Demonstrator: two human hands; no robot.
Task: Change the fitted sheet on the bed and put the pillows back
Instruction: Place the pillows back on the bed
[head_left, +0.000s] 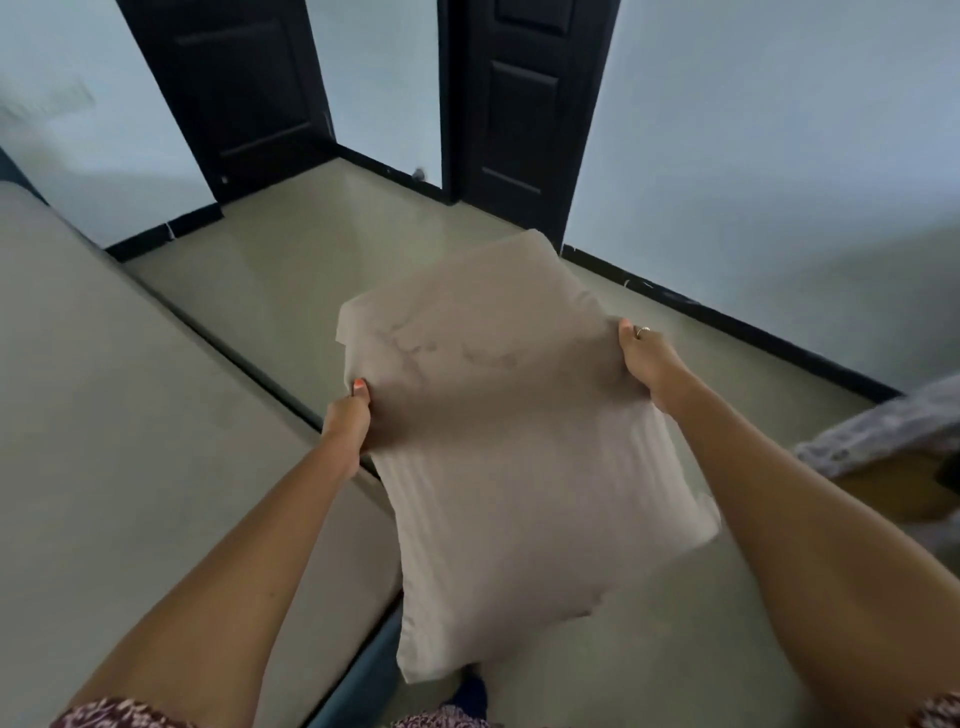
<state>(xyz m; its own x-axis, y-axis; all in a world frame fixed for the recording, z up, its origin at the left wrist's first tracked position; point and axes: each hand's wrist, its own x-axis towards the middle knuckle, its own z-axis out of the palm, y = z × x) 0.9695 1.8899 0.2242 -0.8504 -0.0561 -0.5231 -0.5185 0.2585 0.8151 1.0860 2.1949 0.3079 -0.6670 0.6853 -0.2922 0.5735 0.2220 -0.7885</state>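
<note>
Both hands have a grip on the same thing here: the left hand (349, 415) pinches the left edge of a pale beige, softly striped fabric pillow (511, 447), thumb on top and the other fingers tucked out of sight underneath. The right hand (649, 358) does the same on the opposite edge, thumb over the top, rest of the fingers hidden behind the fabric. So neither hand is open, both are closed onto the pillow's sides.

The pillow is up in the air, tilted, hanging over the greenish-grey floor (332, 270) just right of the bed (119, 415), not touching either as far as I can see.

Handling-wise it looks light and squishy, the case is loose at the corners and wrinkles where it's squeezed. I'd say side edges are the right place to grab, since the slack cloth could slip if you only pinch the case and not the stuffing.
</note>
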